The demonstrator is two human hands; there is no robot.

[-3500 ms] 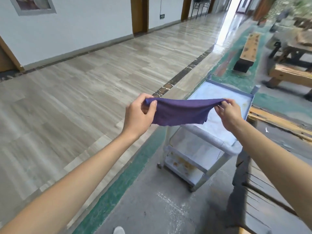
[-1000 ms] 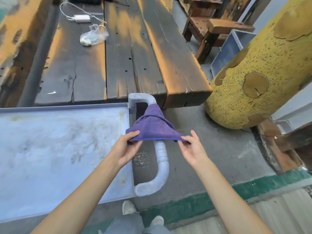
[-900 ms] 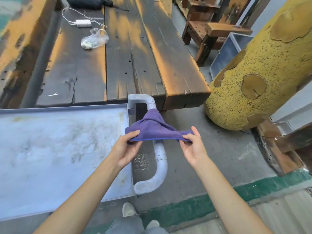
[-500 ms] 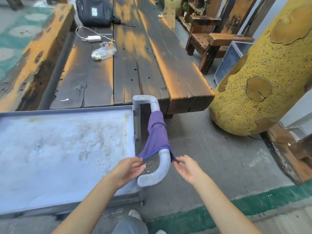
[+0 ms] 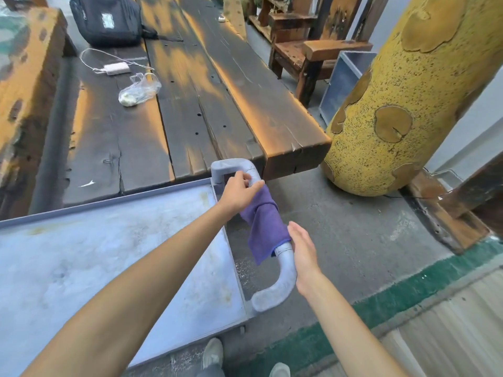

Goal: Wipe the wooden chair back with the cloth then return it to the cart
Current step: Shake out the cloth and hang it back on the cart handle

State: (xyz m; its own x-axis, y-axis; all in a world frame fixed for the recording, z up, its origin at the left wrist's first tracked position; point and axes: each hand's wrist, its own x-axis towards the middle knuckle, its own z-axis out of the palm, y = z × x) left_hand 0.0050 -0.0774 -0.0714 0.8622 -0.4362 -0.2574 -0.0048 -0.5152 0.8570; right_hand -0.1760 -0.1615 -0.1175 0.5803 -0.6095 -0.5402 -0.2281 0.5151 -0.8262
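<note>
The purple cloth (image 5: 265, 224) hangs draped over the grey handle (image 5: 284, 276) of the cart, whose blue-grey top tray (image 5: 109, 254) fills the lower left. My left hand (image 5: 241, 190) rests at the cloth's upper end, fingers pinching it against the handle. With its fingers straight and together, my right hand (image 5: 302, 248) lies flat against the handle's outer side at the cloth's lower edge and holds nothing. A wooden chair (image 5: 307, 50) stands at the top right, beyond the table.
A dark plank table (image 5: 190, 104) beyond the cart carries a black bag (image 5: 106, 20), a white charger with cable (image 5: 115, 68) and a plastic bag (image 5: 138, 89). A yellow spotted pillar (image 5: 402, 99) stands right. My shoes (image 5: 213, 355) are below.
The cloth went from stretched between both hands to draped over the cart handle. My left hand moved up to its top end; my right hand let go of its corner.
</note>
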